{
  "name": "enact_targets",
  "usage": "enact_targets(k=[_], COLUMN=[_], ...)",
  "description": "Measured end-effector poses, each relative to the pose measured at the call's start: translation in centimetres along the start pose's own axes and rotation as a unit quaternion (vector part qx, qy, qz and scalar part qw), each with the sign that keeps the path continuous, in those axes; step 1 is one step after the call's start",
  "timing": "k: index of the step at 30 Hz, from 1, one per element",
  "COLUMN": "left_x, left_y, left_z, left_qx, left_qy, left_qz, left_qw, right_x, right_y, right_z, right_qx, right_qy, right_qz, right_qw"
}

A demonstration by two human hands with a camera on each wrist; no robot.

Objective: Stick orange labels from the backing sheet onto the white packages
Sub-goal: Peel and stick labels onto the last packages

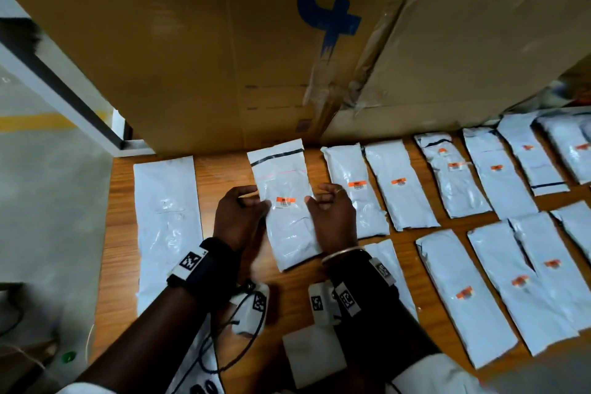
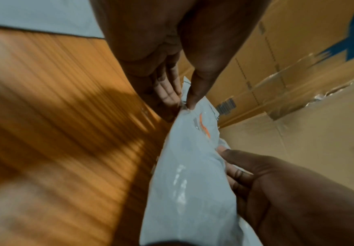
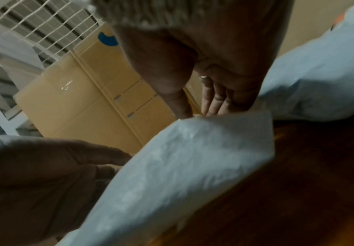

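Note:
Both my hands hold one white package (image 1: 289, 230) just above the wooden table (image 1: 220, 166), in front of me. An orange label (image 1: 285, 200) is stuck near its middle. My left hand (image 1: 256, 201) pinches the package's left edge between thumb and fingers. In the left wrist view that left hand (image 2: 184, 104) pinches the package (image 2: 188, 174) near the label (image 2: 203, 125). My right hand (image 1: 315, 198) grips the right edge. The right wrist view shows my right hand (image 3: 203, 113) on the package (image 3: 192, 158). I see no backing sheet that I can tell.
A long white package (image 1: 166, 217) without a label lies at the left. To the right, several labelled packages (image 1: 399, 192) lie in two rows. A big cardboard box (image 1: 240, 41) stands along the table's back. A white flat thing (image 1: 313, 355) lies by the front edge.

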State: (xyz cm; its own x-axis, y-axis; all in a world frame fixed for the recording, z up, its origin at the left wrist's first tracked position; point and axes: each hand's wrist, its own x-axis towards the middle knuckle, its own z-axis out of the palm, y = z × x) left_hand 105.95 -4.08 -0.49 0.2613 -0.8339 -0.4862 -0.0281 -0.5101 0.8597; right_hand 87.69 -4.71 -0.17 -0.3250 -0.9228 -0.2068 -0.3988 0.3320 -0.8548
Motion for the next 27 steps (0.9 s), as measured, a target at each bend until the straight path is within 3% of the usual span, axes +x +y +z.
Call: enact_targets(k=[7, 11, 15, 19, 21, 23, 27], left_x=[-0.2, -0.9, -5.0, -11.6, -14.1, -16.0, -19.3], left_y=[0.2, -0.5, 0.7, 0.4, -1.8, -4.5, -7.9], left_z=[3.0, 2.0, -0.2, -3.4, -4.6, -4.8, -2.9], left_qx=[0.085, 0.089, 0.082, 0.099, 0.125, 0.132, 0.174], left_qy=[-0.001, 0.006, 0.005, 0.006, -0.006, -0.05, -0.127], left_qz=[0.033, 0.009, 0.056, 0.091, 0.057, -0.021, -0.13], left_qw=[0.996, 0.996, 0.995, 0.991, 0.991, 0.99, 0.968], right_x=[0.0, -1.1, -4.1, -8.6, -10.9, -13.0, -15.2], right_y=[0.6, 0.4, 0.3, 2.2, 3.7, 5.4, 7.6], right_z=[-1.9, -3.3, -6.3, -9.4, -9.9, -9.9, -9.2], right_qx=[-0.108, -0.147, -0.157, -0.173, -0.22, -0.244, -0.237], right_qy=[-0.038, -0.062, -0.061, -0.144, -0.18, -0.203, -0.235], right_qz=[-0.058, -0.097, -0.168, -0.089, -0.03, 0.003, 0.003], right_qw=[0.992, 0.982, 0.971, 0.97, 0.958, 0.948, 0.943])
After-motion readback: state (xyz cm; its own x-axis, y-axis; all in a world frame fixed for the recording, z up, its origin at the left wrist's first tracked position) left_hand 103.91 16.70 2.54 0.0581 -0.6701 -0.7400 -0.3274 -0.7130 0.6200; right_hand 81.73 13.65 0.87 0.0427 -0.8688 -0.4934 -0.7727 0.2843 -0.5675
